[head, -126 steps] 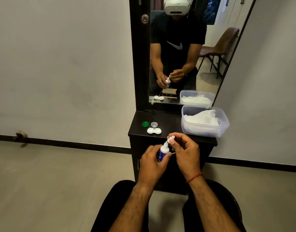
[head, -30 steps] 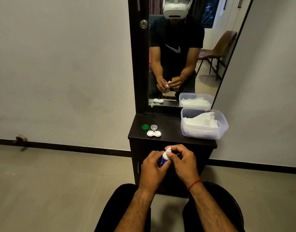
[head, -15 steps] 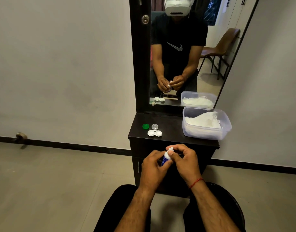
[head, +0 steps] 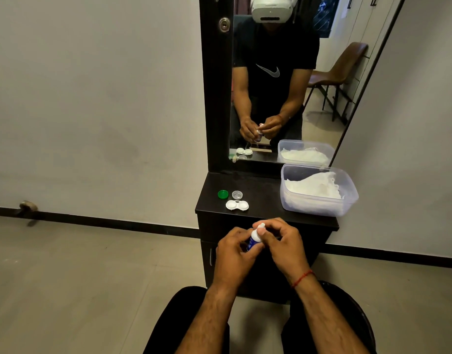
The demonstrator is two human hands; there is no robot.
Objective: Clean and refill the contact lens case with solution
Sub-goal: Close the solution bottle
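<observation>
A small blue-and-white bottle (head: 254, 238) is held in front of the dark cabinet (head: 265, 198), below its front edge. The left hand (head: 234, 254) is wrapped around the bottle body; the right hand (head: 281, 241) is pinched on the white cap (head: 261, 226) at its top. The lens case (head: 237, 205) is seen open on the cabinet top near the front edge, well apart from the hands. Just behind it a green lid (head: 223, 194) and a clear lid (head: 237, 194) are laid side by side. A clear tub (head: 319, 208) holding white tissue (head: 316, 186) is set at the right end. A mirror (head: 278, 85) is mounted behind. Between hands and case nothing is seen.
</observation>
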